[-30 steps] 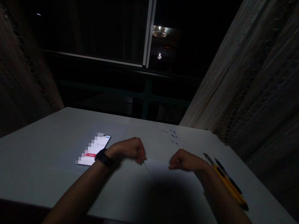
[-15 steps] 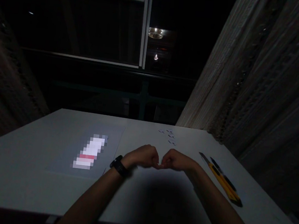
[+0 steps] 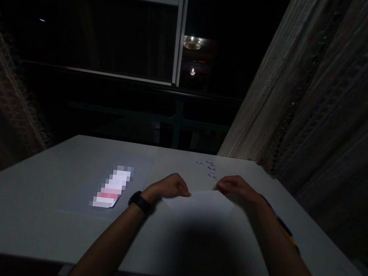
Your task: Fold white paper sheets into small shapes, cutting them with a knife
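Observation:
A white sheet of paper (image 3: pixel 201 204) lies on the table in front of me, its near part lost in shadow. My left hand (image 3: pixel 173 185), with a dark watch (image 3: pixel 139 201) on the wrist, is closed at the sheet's far left corner, thumb and fingertips pinched on its edge. Close to the far right edge of the paper is my right hand (image 3: pixel 236 187). Its fingers are curled together, and whatever may be between them is hidden. Several small paper pieces with dark marks (image 3: pixel 212 169) lie just beyond the hands.
On the left, a lit phone (image 3: pixel 115 185) with a blurred screen rests on another pale sheet (image 3: pixel 77 201). My right forearm partly covers a yellow cutter (image 3: pixel 292 242) and a dark pen (image 3: pixel 284 226). Curtains (image 3: pixel 259 84) and a dark window stand behind the white table (image 3: pixel 23 208).
My hands were together, fingertips meeting over the table. They have parted, the right one moving right and away from me, and the sheet between them shows. The right forearm now covers most of the cutter.

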The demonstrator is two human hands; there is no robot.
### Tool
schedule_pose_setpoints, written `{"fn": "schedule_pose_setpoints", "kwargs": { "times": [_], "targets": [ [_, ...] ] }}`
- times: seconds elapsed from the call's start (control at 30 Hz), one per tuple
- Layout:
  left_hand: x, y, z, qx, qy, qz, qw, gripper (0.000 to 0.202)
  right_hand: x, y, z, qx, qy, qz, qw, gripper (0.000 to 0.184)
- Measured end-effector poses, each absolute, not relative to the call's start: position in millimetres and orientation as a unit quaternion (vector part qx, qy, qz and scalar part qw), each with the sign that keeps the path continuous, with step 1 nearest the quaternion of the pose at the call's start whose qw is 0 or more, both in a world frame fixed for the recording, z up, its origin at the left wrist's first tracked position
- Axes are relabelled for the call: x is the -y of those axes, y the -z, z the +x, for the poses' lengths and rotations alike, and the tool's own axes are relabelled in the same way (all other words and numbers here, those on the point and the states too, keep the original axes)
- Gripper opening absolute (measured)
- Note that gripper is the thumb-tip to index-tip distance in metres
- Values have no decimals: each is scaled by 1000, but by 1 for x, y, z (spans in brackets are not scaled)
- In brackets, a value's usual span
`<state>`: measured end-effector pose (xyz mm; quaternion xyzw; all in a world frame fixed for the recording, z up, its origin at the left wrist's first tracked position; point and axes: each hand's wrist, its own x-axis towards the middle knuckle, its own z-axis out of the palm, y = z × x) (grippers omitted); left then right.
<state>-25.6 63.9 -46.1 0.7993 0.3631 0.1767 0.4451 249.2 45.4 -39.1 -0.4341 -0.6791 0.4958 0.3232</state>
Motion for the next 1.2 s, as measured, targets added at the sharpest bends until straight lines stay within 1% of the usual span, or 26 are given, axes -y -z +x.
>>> {"fn": "schedule_pose_setpoints", "kwargs": {
  "times": [0.07, 0.1, 0.17, 0.23, 0.3, 0.4, 0.53, 0.77, 0.9, 0.97, 1.13, 1.2],
  "targets": [
    [-63, 47, -23, -363, -183, 797, 446, 38, -46, 43, 241, 673, -495, -425, 348, 40],
    [-63, 48, -21, -362, -185, 796, 448, 38, -46, 46, 236, 684, -487, -424, 338, 41],
    [-62, 50, -19, -363, -185, 793, 453, 38, -46, 51, 228, 717, -456, -439, 291, 37],
    [-61, 51, -20, -363, -178, 791, 460, 38, -48, 56, 226, 736, -437, -453, 250, 37],
    [-61, 49, -24, -360, -173, 789, 467, 36, -50, 58, 232, 737, -436, -459, 237, 40],
    [-63, 43, -32, -351, -175, 781, 486, 30, -53, 56, 249, 724, -434, -477, 245, 41],
    [-66, 38, -41, -331, -175, 775, 509, 23, -53, 50, 265, 710, -450, -478, 255, 37],
    [-72, 43, -49, -311, -194, 741, 563, 13, -49, 44, 272, 694, -490, -459, 260, 35],
    [-74, 43, -60, -254, -185, 713, 627, 18, -49, 45, 278, 672, -500, -472, 275, 31],
    [-76, 41, -67, -250, -183, 700, 643, 21, -49, 45, 281, 661, -509, -475, 281, 30],
    [-79, 33, -69, -320, -290, 658, 617, 33, -49, 49, 273, 648, -516, -484, 282, 30],
    [-74, 29, -58, -322, -278, 685, 591, 36, -49, 53, 261, 668, -508, -471, 270, 30]
  ]
}}
